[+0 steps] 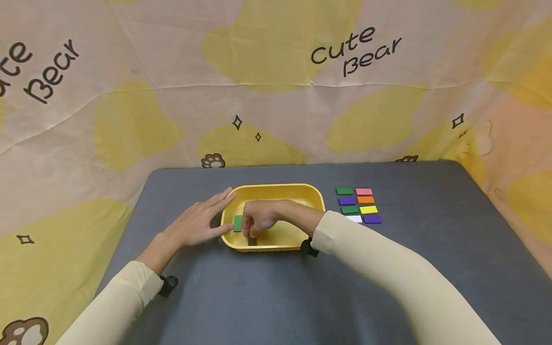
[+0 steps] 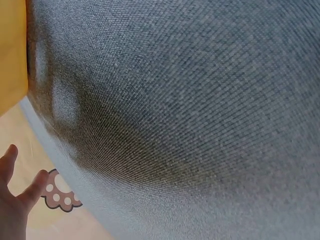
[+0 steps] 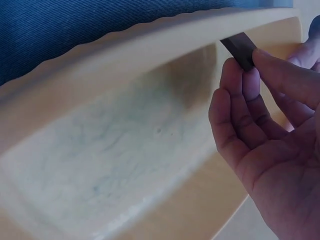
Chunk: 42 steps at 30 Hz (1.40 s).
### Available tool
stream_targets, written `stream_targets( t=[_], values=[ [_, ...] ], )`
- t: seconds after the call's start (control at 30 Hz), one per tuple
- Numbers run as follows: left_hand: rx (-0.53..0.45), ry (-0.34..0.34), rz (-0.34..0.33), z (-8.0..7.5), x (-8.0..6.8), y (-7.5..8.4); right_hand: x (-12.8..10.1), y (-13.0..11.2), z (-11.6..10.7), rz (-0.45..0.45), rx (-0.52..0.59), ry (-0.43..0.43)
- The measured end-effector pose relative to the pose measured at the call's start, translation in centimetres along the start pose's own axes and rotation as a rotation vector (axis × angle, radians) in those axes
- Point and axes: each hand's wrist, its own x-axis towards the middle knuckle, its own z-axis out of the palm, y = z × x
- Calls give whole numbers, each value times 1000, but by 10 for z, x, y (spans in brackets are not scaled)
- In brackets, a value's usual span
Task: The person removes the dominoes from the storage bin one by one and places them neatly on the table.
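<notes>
1. The green tile (image 1: 237, 223) sits inside the yellow tub (image 1: 316, 196), at the tub's left end, a little left of the middle of the head view. It looks stood on edge, with its long axis running up and down in the frame, that is, away from the person; its broad face turns toward the left of the frame.
2. The right hand (image 1: 258, 219) reaches into the tub from the right, its forearm crossing the near rim. Its fingers are curled, and the fingertips pinch the tile from the right. In the right wrist view the fingers (image 3: 235, 90) and thumb close on a dark, flat edge (image 3: 241, 48) in the upper right of the frame, above the tub's pale floor.
3. The left hand (image 1: 199, 222) lies flat on the grey table (image 1: 258, 297), palm down, fingers straight and slightly spread, and holds nothing. Its fingertips touch the tub's outer left wall.
4. To the right of the tub, eight coloured tiles (image 1: 359, 205) lie flat in two neat columns.
</notes>
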Motion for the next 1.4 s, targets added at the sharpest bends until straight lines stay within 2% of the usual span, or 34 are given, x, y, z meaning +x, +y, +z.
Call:
stream_targets(
  t=[0.1,0.4,0.67,0.83,1.2,1.4],
  values=[
    [-4,0,-3,0,0,0,-4,0,-1,-13,-7,14],
    [0,3,-6,0,0,0,-19,3,-8,-150,-34,106],
    [-5,-1,-19,1,0,0,-48,9,-12,-196,22,180],
    [-12,3,-21,1,0,0,-73,21,-12,-167,71,248],
    [-15,-6,-25,2,0,1,-138,49,-13,-17,203,396],
    [-9,-7,-30,2,0,1,-166,70,-15,6,235,473]
  ],
)
